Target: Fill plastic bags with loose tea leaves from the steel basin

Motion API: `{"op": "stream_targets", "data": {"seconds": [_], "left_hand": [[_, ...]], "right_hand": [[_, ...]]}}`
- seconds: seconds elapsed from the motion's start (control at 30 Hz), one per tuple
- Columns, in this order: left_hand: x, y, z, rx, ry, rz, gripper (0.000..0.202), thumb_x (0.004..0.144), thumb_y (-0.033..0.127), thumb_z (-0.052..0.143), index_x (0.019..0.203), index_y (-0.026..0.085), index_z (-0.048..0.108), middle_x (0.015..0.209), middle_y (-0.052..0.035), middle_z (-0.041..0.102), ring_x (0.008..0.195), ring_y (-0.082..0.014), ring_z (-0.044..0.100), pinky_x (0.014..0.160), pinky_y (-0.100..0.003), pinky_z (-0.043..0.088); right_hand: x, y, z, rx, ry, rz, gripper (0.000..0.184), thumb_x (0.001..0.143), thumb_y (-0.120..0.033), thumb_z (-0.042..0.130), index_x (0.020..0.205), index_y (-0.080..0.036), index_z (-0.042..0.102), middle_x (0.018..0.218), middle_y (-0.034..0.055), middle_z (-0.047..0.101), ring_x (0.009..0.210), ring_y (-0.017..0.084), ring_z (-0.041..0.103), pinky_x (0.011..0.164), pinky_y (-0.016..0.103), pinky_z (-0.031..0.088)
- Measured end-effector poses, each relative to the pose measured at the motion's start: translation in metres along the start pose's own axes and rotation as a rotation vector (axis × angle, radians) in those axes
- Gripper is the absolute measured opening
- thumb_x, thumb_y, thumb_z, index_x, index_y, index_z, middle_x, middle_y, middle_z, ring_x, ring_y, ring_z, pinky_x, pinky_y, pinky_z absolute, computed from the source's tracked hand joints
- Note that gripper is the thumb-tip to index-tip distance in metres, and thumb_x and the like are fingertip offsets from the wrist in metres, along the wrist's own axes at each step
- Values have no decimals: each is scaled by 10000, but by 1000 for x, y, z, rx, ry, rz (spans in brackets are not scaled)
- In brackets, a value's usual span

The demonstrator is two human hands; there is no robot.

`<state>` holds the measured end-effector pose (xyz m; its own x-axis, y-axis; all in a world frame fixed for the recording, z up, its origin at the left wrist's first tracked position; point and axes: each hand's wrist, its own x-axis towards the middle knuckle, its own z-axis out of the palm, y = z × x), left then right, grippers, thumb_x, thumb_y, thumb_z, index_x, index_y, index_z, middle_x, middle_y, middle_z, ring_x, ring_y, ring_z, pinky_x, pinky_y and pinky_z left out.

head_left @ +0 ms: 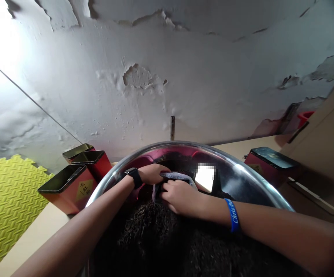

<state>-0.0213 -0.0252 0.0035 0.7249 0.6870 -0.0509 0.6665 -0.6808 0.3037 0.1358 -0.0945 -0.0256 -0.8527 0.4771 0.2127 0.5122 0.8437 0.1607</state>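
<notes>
Over a large shiny metal basin (239, 165), my left hand (153, 174), with a dark watch on its wrist, pinches the left part of the rim of a translucent plastic bag (181, 176). My right hand (181, 197), wearing a blue wristband, has its fingers curled over the bag's front edge. The bag's mouth looks spread between both hands, and its inside is mostly hidden. Below them, dark dry loose tea leaves (143, 225) fill the basin. Just right of the bag, a bright white box-like object (205, 177) stands in the basin, partly blurred out.
Several open red tins (70, 190) with yellow labels stand left of the basin. A lidded dark-red tin (271, 163) stands to the right, near a cardboard box (325, 142). Yellow foam mat (13, 204) lies at left. A peeling wall (167, 88) rises behind the pale table (36, 234).
</notes>
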Motion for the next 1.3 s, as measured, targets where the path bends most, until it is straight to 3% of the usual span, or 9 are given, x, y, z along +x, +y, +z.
{"op": "stream_targets", "data": {"seconds": [0.1, 0.23, 0.43, 0.6, 0.7, 0.8, 0.97, 1.13, 1.3], "left_hand": [[0, -1, 1, -8, 5, 6, 404, 720, 149, 426, 1087, 250, 561, 1051, 6, 616, 888, -147, 567, 756, -219, 415], [0, -2, 1, -18, -3, -9, 383, 734, 200, 456, 1099, 262, 554, 1041, 7, 618, 875, -152, 566, 740, -222, 413], [0, -4, 2, -18, 4, -16, 386, 743, 208, 456, 1113, 257, 551, 1070, 1, 607, 882, -156, 564, 764, -228, 407], [0, -4, 2, -30, -5, -16, 374, 754, 232, 457, 1114, 277, 547, 1056, 14, 612, 875, -150, 567, 763, -226, 410], [-1, -3, 1, -38, -3, -13, 366, 757, 217, 449, 1102, 280, 552, 1036, 19, 618, 863, -142, 569, 739, -217, 412], [-1, -2, 1, -31, 0, -6, 359, 750, 221, 461, 1093, 267, 556, 1039, 15, 618, 873, -146, 567, 732, -216, 414], [0, -2, 1, -13, 12, 5, 334, 762, 204, 427, 1060, 248, 570, 1040, 7, 618, 872, -145, 568, 753, -223, 415], [2, -4, 2, -7, 4, 15, 341, 746, 156, 412, 1038, 217, 578, 1013, -9, 627, 891, -147, 562, 790, -222, 407], [0, -3, 1, -15, 7, 18, 353, 748, 167, 417, 1056, 239, 573, 1046, 3, 615, 903, -150, 561, 769, -222, 413]], "right_hand": [[-3, -23, -12, 111, 26, -146, 273, 854, -317, 319, 828, -174, 550, 823, 41, 569, 772, 157, 513, 650, 289, 386], [-11, -43, -19, 291, -235, -367, 354, 826, -483, 363, 932, -206, 557, 861, 23, 590, 728, 149, 534, 557, 264, 368], [-9, -43, -1, 286, -655, -271, 632, 686, -570, 505, 1140, -131, 516, 1069, 137, 555, 854, 235, 552, 532, 277, 384], [-2, -56, -3, 313, -929, -458, 418, 738, -379, 539, 1079, -137, 560, 893, 63, 639, 669, 143, 555, 472, 230, 354], [-5, -61, -11, 283, -781, -466, 318, 781, -399, 480, 996, -193, 592, 816, 23, 649, 612, 136, 540, 454, 242, 321], [-8, -55, -20, 248, -505, -375, 339, 814, -471, 387, 910, -221, 594, 738, 9, 639, 570, 141, 536, 446, 259, 286], [2, -19, -16, 146, -112, -112, 345, 850, -433, 312, 886, -201, 565, 757, 23, 628, 624, 149, 565, 499, 264, 320], [5, 12, 5, -5, -65, 126, 252, 805, -337, 433, 824, -143, 591, 801, 79, 604, 705, 177, 561, 555, 280, 367], [2, -9, -12, 38, -2, 11, 268, 836, -328, 358, 858, -159, 565, 888, 69, 572, 815, 175, 528, 648, 293, 390]]}}
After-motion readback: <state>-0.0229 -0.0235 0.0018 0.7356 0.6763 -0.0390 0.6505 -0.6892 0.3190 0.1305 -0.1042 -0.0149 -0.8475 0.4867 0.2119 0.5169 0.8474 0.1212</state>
